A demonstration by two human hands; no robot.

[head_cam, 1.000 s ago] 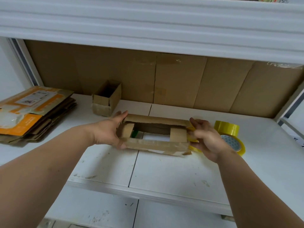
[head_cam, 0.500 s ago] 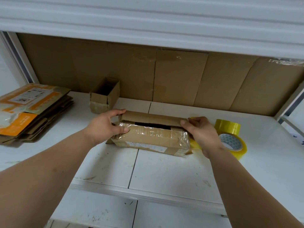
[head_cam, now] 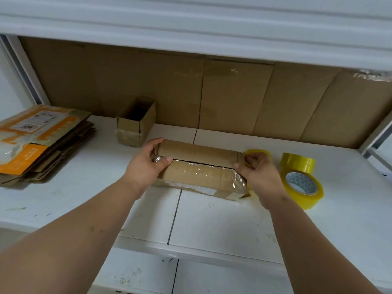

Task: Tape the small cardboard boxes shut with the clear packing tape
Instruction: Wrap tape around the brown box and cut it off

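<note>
- The left hand (head_cam: 146, 166) has its fingers curled over the left end of the cardboard box (head_cam: 199, 166), thumb pressed on the near flap beside the seam, so it grips that end and pins both flaps down.
- The right hand (head_cam: 257, 172) is curled at the box's right end, index finger on the corner of the seam; it appears to hold a roll of tape (head_cam: 257, 154) just behind the box (only a yellow arc shows past the fingers, so the grip itself is my reading).
- The box lies in the middle of the white shelf (head_cam: 222, 219), its two long flaps folded in with a dark gap between them. No fresh strip crosses that seam; the crinkled film on the near flap looks like old tape.
- So I judge the closing done and the taping not yet begun on this box.
- Far left of it a smaller open box (head_cam: 135, 126) stands unsealed, also left to do.
- Two more tape rolls (head_cam: 301, 177) sit on the right, one stacked behind the other.
- A pile of flattened cartons (head_cam: 42, 143) lies at the left edge, partly cut off.
- Hidden: the tape's free end, the box's contents, and its far side.
</note>
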